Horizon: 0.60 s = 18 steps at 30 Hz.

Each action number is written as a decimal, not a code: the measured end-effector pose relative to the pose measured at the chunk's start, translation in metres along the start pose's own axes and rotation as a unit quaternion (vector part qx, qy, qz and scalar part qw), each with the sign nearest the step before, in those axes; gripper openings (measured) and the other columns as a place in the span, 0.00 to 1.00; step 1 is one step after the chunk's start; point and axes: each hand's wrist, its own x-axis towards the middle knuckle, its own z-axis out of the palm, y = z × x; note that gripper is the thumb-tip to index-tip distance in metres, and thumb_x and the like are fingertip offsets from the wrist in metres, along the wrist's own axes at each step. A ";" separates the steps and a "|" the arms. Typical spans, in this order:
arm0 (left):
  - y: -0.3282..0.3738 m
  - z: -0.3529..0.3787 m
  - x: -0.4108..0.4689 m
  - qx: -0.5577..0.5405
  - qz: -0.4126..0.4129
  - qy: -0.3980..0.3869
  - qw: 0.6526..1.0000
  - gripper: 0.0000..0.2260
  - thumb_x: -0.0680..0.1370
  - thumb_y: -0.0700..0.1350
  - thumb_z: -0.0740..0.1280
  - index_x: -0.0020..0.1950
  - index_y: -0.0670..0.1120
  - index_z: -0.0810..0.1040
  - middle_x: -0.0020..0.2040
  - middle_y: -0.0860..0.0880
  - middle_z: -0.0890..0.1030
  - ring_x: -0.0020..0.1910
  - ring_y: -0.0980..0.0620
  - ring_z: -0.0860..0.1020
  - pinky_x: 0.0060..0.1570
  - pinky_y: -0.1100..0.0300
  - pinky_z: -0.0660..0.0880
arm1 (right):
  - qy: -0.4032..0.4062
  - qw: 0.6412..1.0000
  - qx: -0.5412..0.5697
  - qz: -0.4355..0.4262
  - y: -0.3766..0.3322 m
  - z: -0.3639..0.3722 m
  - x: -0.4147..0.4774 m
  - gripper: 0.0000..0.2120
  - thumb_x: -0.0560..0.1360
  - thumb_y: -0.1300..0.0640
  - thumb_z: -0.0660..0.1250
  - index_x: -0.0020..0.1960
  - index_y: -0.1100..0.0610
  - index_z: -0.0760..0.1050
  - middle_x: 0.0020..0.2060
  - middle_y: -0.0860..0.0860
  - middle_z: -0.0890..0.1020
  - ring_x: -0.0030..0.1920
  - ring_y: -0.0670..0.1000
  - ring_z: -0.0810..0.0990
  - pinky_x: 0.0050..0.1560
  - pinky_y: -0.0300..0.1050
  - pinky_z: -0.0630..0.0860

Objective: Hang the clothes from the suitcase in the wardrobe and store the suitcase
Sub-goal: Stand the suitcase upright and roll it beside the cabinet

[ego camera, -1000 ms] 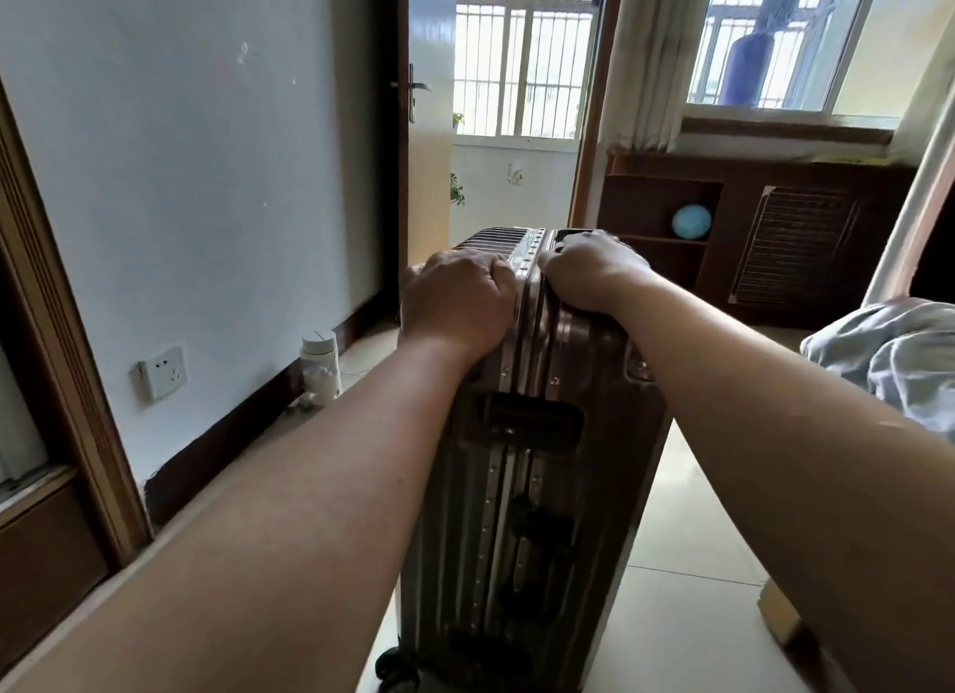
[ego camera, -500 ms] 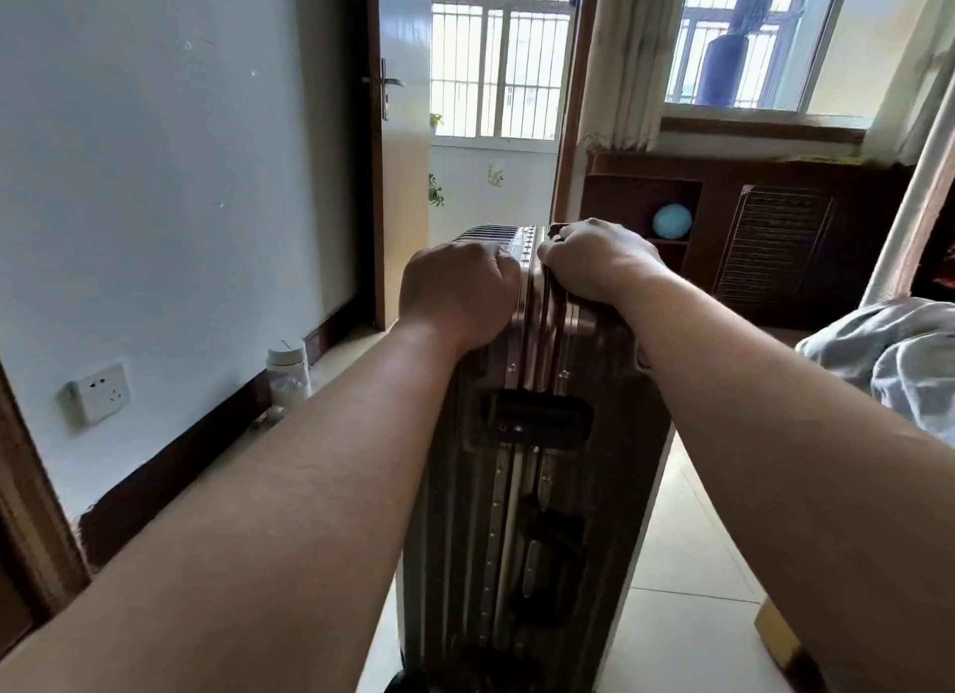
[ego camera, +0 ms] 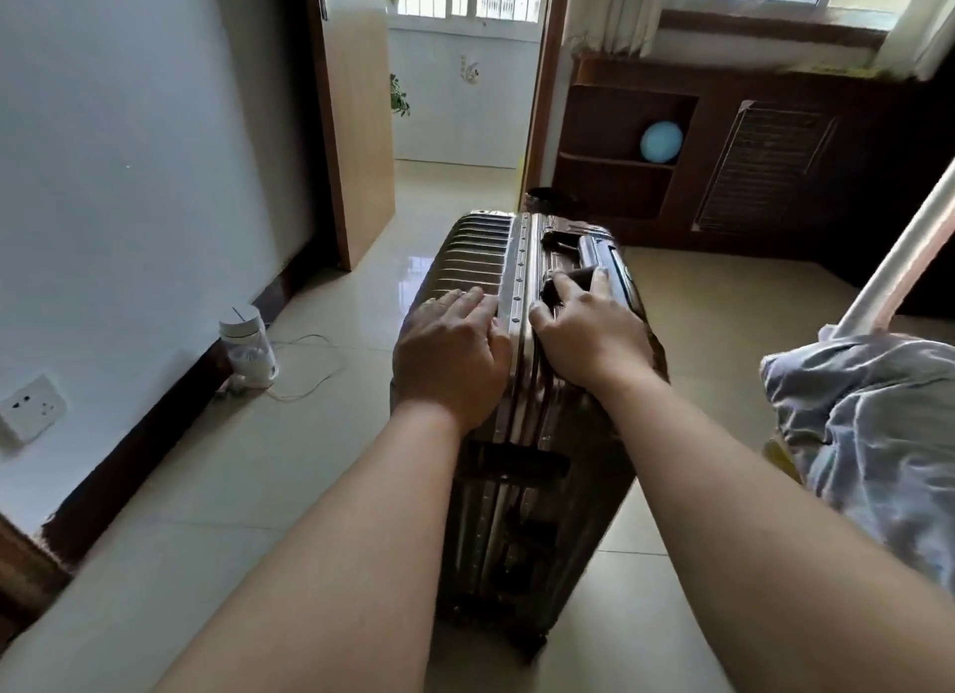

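We look down on a brown ribbed suitcase (ego camera: pixel 517 511) standing upright and closed on the pale tiled floor (ego camera: pixel 258 485), in the middle of the room between a white wall and a crumpled grey cloth (ego camera: pixel 878 434). The left hand (ego camera: pixel 452 351) lies flat on the suitcase's top with its fingers straight, holding nothing. The right hand (ego camera: pixel 589 335) rests beside it, fingers spread and nearly straight, touching the dark carry handle (ego camera: pixel 576 277) without closing round it.
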 end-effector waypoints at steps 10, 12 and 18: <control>0.002 -0.016 0.011 0.022 -0.038 -0.211 0.977 0.25 0.81 0.53 0.44 0.78 0.54 0.55 0.79 0.54 0.53 0.78 0.55 0.49 0.75 0.58 0.42 | -0.049 0.999 -0.002 0.009 -0.002 -0.004 0.000 0.28 0.80 0.41 0.50 0.78 0.46 0.52 0.78 0.60 0.49 0.76 0.62 0.56 0.73 0.55 0.56; 0.003 -0.019 0.014 0.022 -0.044 -0.252 0.967 0.24 0.82 0.53 0.45 0.79 0.53 0.51 0.79 0.54 0.49 0.78 0.56 0.46 0.75 0.57 0.39 | -0.061 0.998 0.001 0.013 -0.003 -0.006 -0.002 0.28 0.81 0.42 0.49 0.78 0.47 0.50 0.78 0.60 0.47 0.77 0.60 0.54 0.74 0.54 0.53; 0.007 -0.028 0.021 0.037 -0.059 -0.318 0.946 0.25 0.82 0.58 0.41 0.79 0.54 0.46 0.79 0.55 0.43 0.77 0.56 0.40 0.74 0.57 0.35 | -0.094 0.995 -0.001 0.013 -0.001 -0.005 -0.002 0.28 0.81 0.41 0.44 0.79 0.48 0.45 0.78 0.60 0.41 0.78 0.57 0.46 0.76 0.50 0.42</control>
